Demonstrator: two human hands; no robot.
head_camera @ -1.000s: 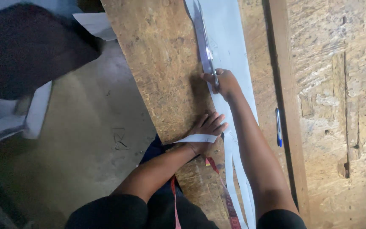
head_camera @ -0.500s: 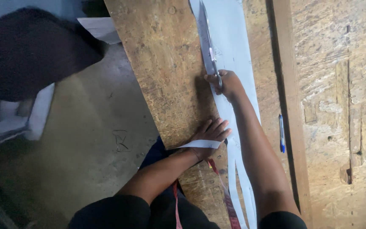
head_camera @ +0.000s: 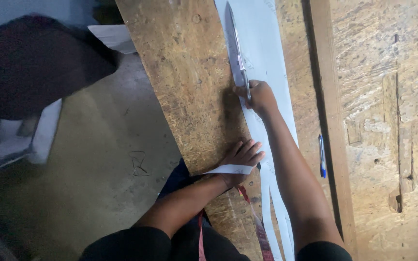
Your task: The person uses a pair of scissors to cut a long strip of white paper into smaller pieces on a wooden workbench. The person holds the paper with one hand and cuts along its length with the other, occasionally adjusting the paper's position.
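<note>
Cutting lengthwise, the right hand [head_camera: 260,94] is clenched on long scissors [head_camera: 235,46] partway up the pale paper sheet [head_camera: 267,58] lying along the workbench [head_camera: 185,87]. The left hand [head_camera: 240,159] lies flat, pinning a cut strip [head_camera: 228,169] near the bench's near edge. Continuing the cut seems to call for holding the blades straight.

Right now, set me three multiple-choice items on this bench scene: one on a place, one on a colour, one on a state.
1. Where does the pen lie?
A. right of the paper
B. on the floor
C. in the left hand

2. What colour is the paper sheet?
A. red
B. white
C. black

3. What is the right hand doing?
A. resting empty
B. holding the pen
C. holding scissors

Key: 1 A, it lies on the wooden bench beyond the sheet; 2 B, it looks pale white; 3 C, the grip closes round the handles while the left hand presses flat.
</note>
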